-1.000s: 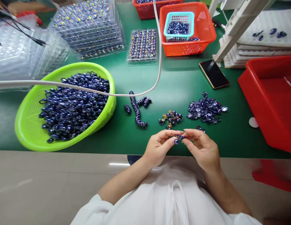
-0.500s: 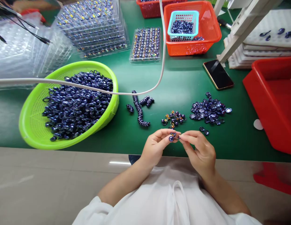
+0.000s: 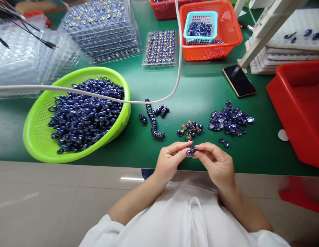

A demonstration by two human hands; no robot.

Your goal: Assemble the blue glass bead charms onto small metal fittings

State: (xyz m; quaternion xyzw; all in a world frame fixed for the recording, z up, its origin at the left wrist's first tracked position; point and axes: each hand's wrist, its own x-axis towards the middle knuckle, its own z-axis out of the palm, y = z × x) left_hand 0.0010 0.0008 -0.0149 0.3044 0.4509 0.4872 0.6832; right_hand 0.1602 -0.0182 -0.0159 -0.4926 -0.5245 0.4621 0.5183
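Near the table's front edge, my left hand (image 3: 168, 161) pinches a small dark shiny beaded piece (image 3: 189, 151) between thumb and forefinger. My right hand (image 3: 217, 163) has its fingertips closed on the right side of the same piece. Just beyond the fingers lies a small pile of dark beads with amber parts (image 3: 191, 129). Flat dark faceted pieces (image 3: 228, 120) form a heap to the right, two of them nearer my right hand. A curved row of dark rings (image 3: 153, 120) lies to the left, with short stacks beside it.
A green basket (image 3: 33, 137) full of dark rings stands left. Behind are stacked clear trays (image 3: 110, 37), a single filled tray (image 3: 159, 49) and an orange basket (image 3: 211, 53). A phone (image 3: 239, 80) and red bin (image 3: 290, 113) are right. A white cable (image 3: 97, 96) crosses above the table.
My right hand has moved slightly left, and its fingertips now meet the piece in my left hand. The piece has turned a little.
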